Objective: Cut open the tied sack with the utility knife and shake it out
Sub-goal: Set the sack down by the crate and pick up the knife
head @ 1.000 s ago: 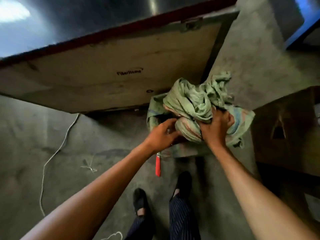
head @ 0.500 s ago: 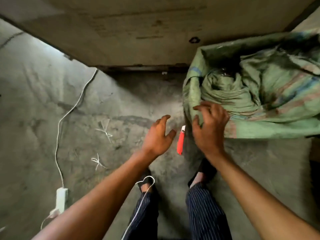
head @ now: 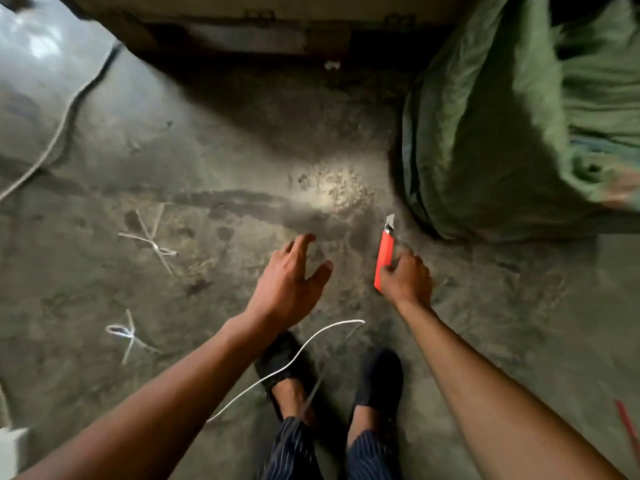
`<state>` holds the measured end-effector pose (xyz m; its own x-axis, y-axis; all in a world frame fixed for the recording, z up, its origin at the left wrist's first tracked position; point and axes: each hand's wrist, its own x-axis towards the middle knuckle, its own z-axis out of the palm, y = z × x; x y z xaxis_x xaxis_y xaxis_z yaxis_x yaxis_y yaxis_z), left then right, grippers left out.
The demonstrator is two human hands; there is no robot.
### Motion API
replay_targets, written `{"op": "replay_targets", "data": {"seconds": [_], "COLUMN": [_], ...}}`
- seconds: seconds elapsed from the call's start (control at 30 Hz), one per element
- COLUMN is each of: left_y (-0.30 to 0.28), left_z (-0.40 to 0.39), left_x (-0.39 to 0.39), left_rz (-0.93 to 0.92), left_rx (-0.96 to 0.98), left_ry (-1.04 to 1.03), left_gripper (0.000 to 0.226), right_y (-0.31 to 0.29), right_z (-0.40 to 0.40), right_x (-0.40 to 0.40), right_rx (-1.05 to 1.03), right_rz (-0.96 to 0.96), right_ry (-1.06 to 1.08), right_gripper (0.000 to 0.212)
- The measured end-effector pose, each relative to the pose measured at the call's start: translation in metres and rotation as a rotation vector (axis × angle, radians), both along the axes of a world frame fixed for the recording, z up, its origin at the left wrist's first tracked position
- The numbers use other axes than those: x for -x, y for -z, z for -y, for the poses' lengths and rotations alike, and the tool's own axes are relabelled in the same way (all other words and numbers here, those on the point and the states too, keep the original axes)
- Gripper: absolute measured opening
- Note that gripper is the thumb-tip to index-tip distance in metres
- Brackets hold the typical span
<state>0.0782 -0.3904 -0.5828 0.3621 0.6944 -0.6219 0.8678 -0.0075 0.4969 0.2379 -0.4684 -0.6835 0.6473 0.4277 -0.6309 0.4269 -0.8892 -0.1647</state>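
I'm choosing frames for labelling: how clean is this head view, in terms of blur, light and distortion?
Head view: the green woven sack at upper right is smeared by motion blur; the orange utility knife in the right hand stays fairly crisp; a bright patch lights the concrete floor mid-frame; wide-angle stretch elongates both forearms.

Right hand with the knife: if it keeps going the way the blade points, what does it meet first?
Probably the green sack. The right hand aims the utility knife up-frame, slightly right; only bare floor shows between. Depth is unclear.
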Motion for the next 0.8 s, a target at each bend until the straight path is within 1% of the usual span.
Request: {"op": "replay_targets", "data": {"seconds": [0.1, 0.17, 0.2, 0.27, 0.3, 0.4, 0.47, 0.5, 0.57, 0.67, 0.77, 0.8], "left_y": [0.045, 0.062, 0.068, 0.068, 0.064, 0.029, -0.009, -0.036, -0.098, -0.203, -0.33, -0.364], "left_z": [0.003, 0.002, 0.001, 0.0, 0.001, -0.006, -0.015, -0.022, -0.038, -0.063, -0.082, -0.087], "left_x": [0.011, 0.019, 0.024, 0.029, 0.03, 0.035, 0.035, 0.034, 0.031, 0.025, 0.026, 0.026], "left_rz": [0.056, 0.053, 0.054, 0.066, 0.07, 0.065, 0.058, 0.054, 0.05, 0.054, 0.036, 0.043], "left_rx": [0.081, 0.067, 0.051, 0.035, 0.034, 0.017, -0.002, -0.024, -0.089, -0.237, -0.385, -0.423], "left_ry": [-0.106, -0.124, -0.124, -0.125, -0.133, -0.164, -0.168, -0.161, -0.133, -0.114, -0.074, -0.081], "left_gripper": [0.046, 0.043, 0.042, 0.042, 0.042, 0.043, 0.045, 0.046, 0.048, 0.053, 0.059, 0.059], "right_y": [0.056, 0.078, 0.086, 0.091, 0.088, 0.056, 0.01, -0.023, -0.105, -0.238, -0.381, -0.419], "right_z": [0.0, -0.003, -0.004, -0.003, -0.001, -0.001, -0.008, -0.016, -0.034, -0.06, -0.085, -0.09], "right_x": [0.005, 0.009, 0.012, 0.013, 0.012, 0.005, 0.002, 0.001, -0.001, -0.004, -0.002, -0.002], "right_rx": [0.036, 0.052, 0.06, 0.064, 0.057, -0.022, -0.095, -0.147, -0.273, -0.512, -0.721, -0.781], "right_rz": [0.017, 0.023, 0.021, 0.023, 0.021, -0.022, -0.087, -0.132, -0.188, -0.21, -0.241, -0.233], "right_ry": [0.007, 0.032, 0.044, 0.062, 0.078, 0.123, 0.128, 0.114, 0.057, -0.031, -0.055, -0.068], "right_gripper": [0.052, 0.063, 0.065, 0.061, 0.056, 0.036, 0.03, 0.028, 0.021, 0.005, 0.017, 0.021]}}
